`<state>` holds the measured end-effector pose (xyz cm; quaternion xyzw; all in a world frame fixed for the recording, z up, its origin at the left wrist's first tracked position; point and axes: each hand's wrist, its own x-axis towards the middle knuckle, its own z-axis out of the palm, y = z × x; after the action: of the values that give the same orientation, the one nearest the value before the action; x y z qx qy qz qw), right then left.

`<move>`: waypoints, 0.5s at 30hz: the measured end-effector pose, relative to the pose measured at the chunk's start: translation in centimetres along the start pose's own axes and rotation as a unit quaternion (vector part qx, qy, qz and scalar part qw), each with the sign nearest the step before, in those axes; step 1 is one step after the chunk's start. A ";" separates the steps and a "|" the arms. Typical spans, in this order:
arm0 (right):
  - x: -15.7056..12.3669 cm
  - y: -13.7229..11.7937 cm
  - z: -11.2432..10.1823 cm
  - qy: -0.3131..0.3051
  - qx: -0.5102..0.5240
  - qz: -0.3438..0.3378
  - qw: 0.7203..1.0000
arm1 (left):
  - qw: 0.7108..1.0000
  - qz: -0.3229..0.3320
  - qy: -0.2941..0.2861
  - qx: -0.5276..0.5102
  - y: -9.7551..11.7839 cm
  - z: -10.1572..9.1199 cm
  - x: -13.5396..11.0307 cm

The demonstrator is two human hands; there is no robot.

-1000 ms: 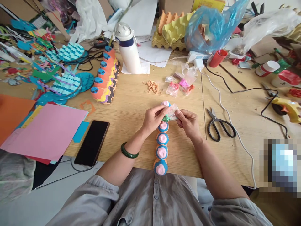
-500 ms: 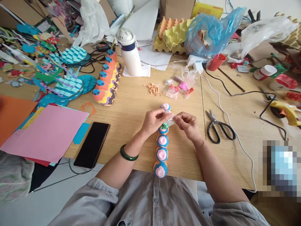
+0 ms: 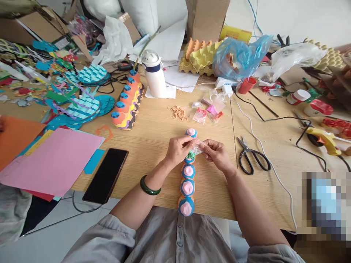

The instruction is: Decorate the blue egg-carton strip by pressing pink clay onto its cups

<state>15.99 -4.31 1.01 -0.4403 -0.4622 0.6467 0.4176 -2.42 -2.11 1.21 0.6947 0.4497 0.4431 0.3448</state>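
A small clear plastic bag (image 3: pixel 197 147) with green clay (image 3: pixel 191 155) in it is pinched between my two hands. My left hand (image 3: pixel 179 150) grips its left side, fingers closed. On the right side, the fingertips of my right hand (image 3: pixel 216 153) are closed on the bag's edge. Directly below lies a row of egg-carton cups (image 3: pixel 188 187), painted blue and orange with a pink clay blob on each. It runs from the table's front edge away from me, and my hands hide part of its far half.
Black-handled scissors (image 3: pixel 251 155) lie to the right, beside a white cable (image 3: pixel 261 140). Left are a phone (image 3: pixel 105 175) and pink paper (image 3: pixel 55 160). Ahead are orange shavings (image 3: pixel 178 112), small clay packets (image 3: pixel 207 112), a painted orange carton strip (image 3: pixel 127 102) and a white bottle (image 3: pixel 155 78).
The view has tilted up slightly, so the table things sit lower in the picture. Both hands keep their pinch on the bag, with only small finger movement.
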 end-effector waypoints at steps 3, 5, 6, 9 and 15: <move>-0.1 -0.1 -0.1 0.010 -0.006 -0.011 1.000 | 0.999 -0.023 -0.004 -0.028 0.0 0.1 -0.1; -0.1 -0.1 -0.1 0.013 -0.031 -0.027 0.999 | 0.998 -0.029 -0.041 -0.046 0.0 0.2 -0.1; -0.1 -0.1 -0.1 0.006 -0.040 -0.024 0.999 | 0.998 -0.023 -0.052 -0.039 -0.1 0.2 -0.1; 0.0 0.2 -0.1 -0.006 -0.035 0.002 0.999 | 0.999 0.011 -0.042 0.015 -0.1 0.1 -0.1; 0.2 0.4 -0.6 0.029 -0.024 -0.009 0.999 | 0.998 0.024 -0.056 0.023 -0.4 -0.2 0.1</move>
<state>16.44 -4.09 0.43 -0.4649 -0.4691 0.6185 0.4256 -2.73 -1.85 1.01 0.7366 0.4234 0.4009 0.3427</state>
